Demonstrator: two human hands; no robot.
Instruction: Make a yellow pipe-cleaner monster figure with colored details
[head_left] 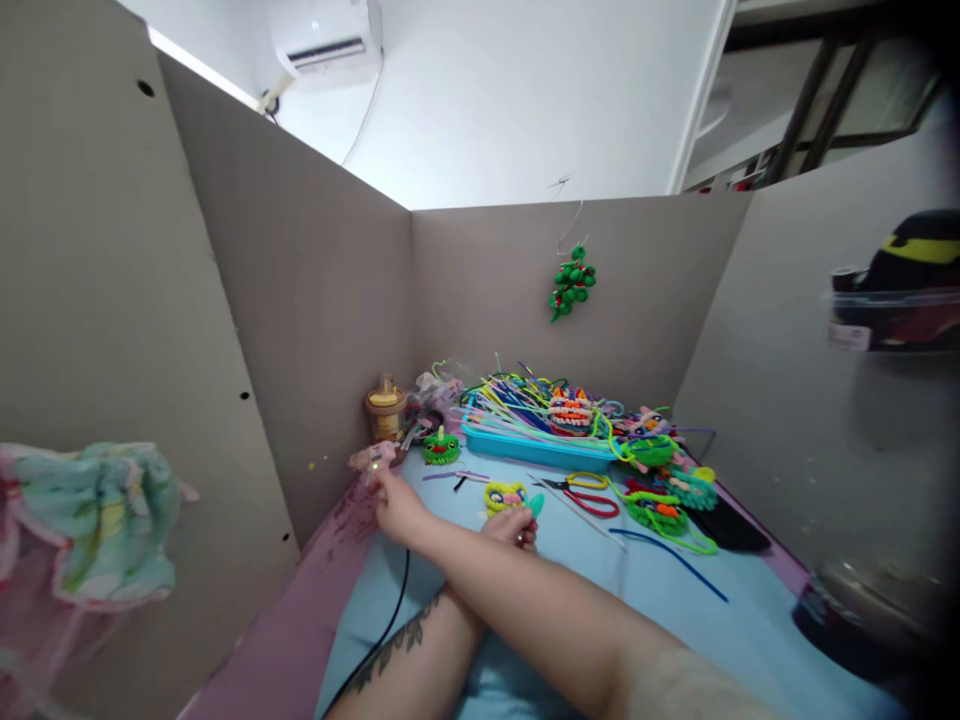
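Over blue mat point(750, 620), yellow piece point(505, 494) jutting beyond curled left hand point(511, 526) gripping it, right hand point(400, 510) closed on pink tool point(372, 458)

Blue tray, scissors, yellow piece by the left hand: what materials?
Blue tray: likely plastic, smooth and evenly coloured.
Scissors: dark, slim blades, probably metal; smooth red and yellow handle loops, likely plastic or coated.
Yellow piece: fuzzy, soft-edged, probably chenille stems or yarn; too small to tell which.

Leafy tattoo point(414, 632), small ring point(520, 538)
The tattoo, dark, lines the left forearm point(439, 655) low, left of centre; the left hand point(511, 525) wears the ring; a pale, blurred sleeve point(679, 682) shows lower right.
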